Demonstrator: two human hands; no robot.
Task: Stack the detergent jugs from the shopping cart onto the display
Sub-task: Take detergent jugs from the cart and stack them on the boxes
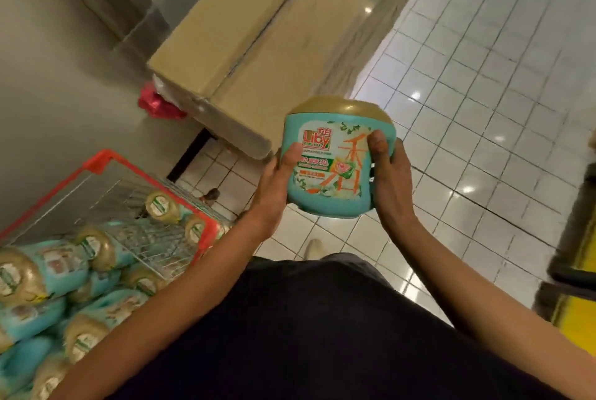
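Both hands (277,186) (392,180) around smooth, rounded teal jug (335,157) — domed gold lid.

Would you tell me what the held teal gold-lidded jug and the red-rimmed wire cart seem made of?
Teal gold-lidded jug: probably plastic, smooth moulded body, printed label, satin lid. Red-rimmed wire cart: apparently metal, thin silvery grid; rim looks plastic.

Indoor light, moderate and warm-tinted, falls from overhead. Small white glare spots dot the glossy white tiled floor (483,102). The sharpest thing is the teal plastic detergent jug (335,173) I hold, and its label reads cleanly. The beige cardboard boxes (245,44) ahead smear with motion blur. The heaped teal jugs (38,286) in the red-rimmed wire cart (96,164), lower left, look soft. Tile lines bow toward the frame edges.
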